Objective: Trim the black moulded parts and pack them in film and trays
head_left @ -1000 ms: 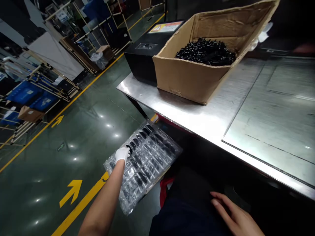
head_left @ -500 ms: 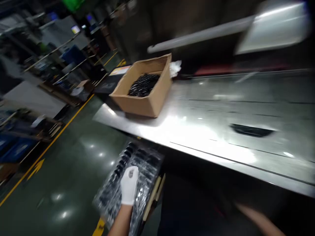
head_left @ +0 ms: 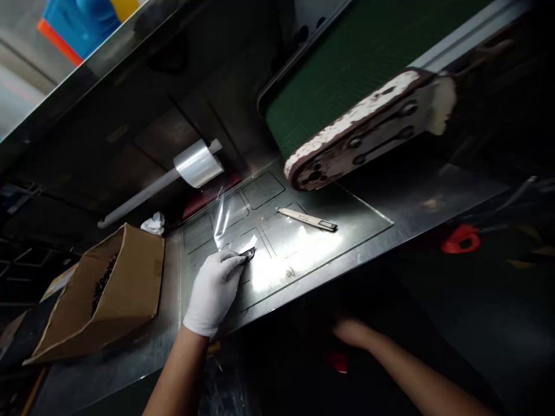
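Note:
My left hand (head_left: 215, 289), in a white glove, is over the metal worktop (head_left: 277, 257). Its thumb and fingers are closed on a small black part (head_left: 248, 253), of which only the end shows past the fingertips. A slim cutter knife (head_left: 306, 219) with a pale handle lies on the worktop to the right of that hand. Bare and blurred, my right hand (head_left: 349, 331) hangs in the dark below the table's front edge. Its fingers cannot be made out.
A cardboard box (head_left: 139, 277) of black pieces stands at the left. Behind are a roll of clear film (head_left: 198, 164) on a rod and crumpled white paper (head_left: 154, 223). A green conveyor belt (head_left: 329, 75) with a worn end overhangs the back right.
The view has swung right along the worktop. My left hand has left the plastic-wrapped tray of black parts and now grips a black part at the worktop. My right hand stays low.

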### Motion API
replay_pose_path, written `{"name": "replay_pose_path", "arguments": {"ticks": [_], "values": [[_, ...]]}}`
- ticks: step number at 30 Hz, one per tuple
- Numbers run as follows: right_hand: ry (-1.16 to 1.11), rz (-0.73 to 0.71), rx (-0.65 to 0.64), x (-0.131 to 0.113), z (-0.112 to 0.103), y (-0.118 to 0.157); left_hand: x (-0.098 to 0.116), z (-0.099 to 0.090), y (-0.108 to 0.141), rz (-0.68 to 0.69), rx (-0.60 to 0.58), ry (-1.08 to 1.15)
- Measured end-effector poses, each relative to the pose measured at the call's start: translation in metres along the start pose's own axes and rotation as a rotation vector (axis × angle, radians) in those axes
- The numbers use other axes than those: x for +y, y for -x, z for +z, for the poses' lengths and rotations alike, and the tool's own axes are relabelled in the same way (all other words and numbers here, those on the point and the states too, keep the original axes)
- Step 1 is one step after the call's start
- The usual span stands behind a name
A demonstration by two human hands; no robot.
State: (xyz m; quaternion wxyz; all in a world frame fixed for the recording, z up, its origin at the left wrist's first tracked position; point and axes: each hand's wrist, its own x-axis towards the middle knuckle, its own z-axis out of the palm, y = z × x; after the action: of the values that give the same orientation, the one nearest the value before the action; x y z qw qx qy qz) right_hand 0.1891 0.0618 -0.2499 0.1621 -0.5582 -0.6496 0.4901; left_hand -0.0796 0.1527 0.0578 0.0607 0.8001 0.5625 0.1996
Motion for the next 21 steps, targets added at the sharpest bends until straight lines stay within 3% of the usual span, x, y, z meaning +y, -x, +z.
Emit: {"name": "replay_pose_path", "arguments": {"ticks": [3,8,10,15,18,21], "values": [[-0.027,0.058,-0.191,0.002,-0.007,-0.002,-0.009,0.002,-0.010,0.047,-0.064,-0.085],[-0.056,0.114,-0.300,-0.005,-0.014,-0.006,-0.018,-0.004,-0.013,0.045,-0.082,-0.118],[-0.056,0.127,-0.337,-0.008,-0.012,-0.007,-0.025,-0.008,-0.017,-0.016,-0.022,-0.106],[-0.046,0.144,-0.425,-0.019,-0.004,-0.008,-0.034,-0.015,-0.017,-0.176,0.299,-0.142],[-0.047,0.152,-0.436,-0.037,-0.012,-0.003,-0.026,-0.011,-0.014,-0.103,0.200,-0.128],[-0.043,0.154,-0.381,-0.059,-0.049,0.015,-0.006,-0.003,-0.021,0.047,0.035,-0.073]]}}
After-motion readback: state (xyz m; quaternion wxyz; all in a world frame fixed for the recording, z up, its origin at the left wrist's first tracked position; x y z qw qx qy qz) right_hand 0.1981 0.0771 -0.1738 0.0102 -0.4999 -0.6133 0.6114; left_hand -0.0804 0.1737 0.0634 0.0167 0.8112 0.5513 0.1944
